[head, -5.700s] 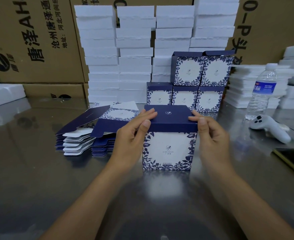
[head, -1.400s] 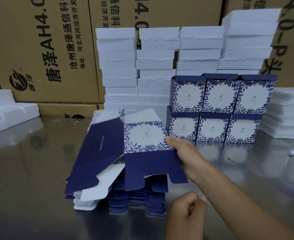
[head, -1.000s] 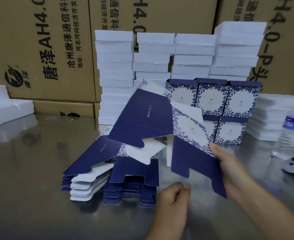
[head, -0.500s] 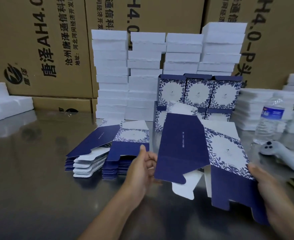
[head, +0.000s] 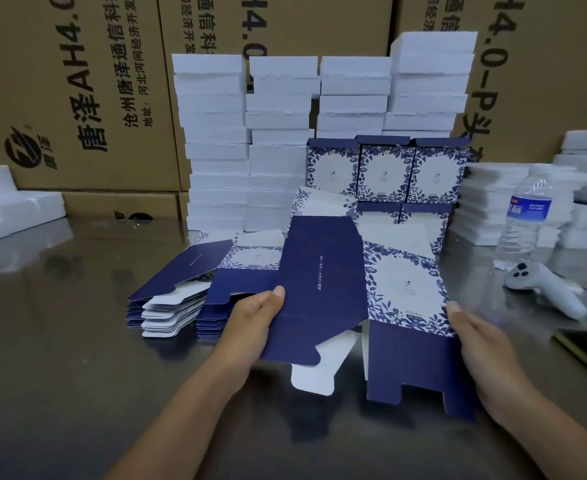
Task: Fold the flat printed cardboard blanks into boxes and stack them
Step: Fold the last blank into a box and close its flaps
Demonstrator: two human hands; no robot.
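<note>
The left hand pinches the blank by its navy edge, thumb on top, and the right hand grips the floral edge, holding it half-opened above the steel table. I'd press both edges inward to square the tube before tucking flaps. The flat pile lies just left, the finished boxes behind.

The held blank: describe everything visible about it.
The blank is thin printed cardboard, partly opened along a crease: left, a navy panel with a line of small white text; right, a white panel framed by blue leaves. Navy flaps and a white inner flap hang below. The left-hand grip holds its left edge, the right-hand grip its right edge, above the table.
</note>
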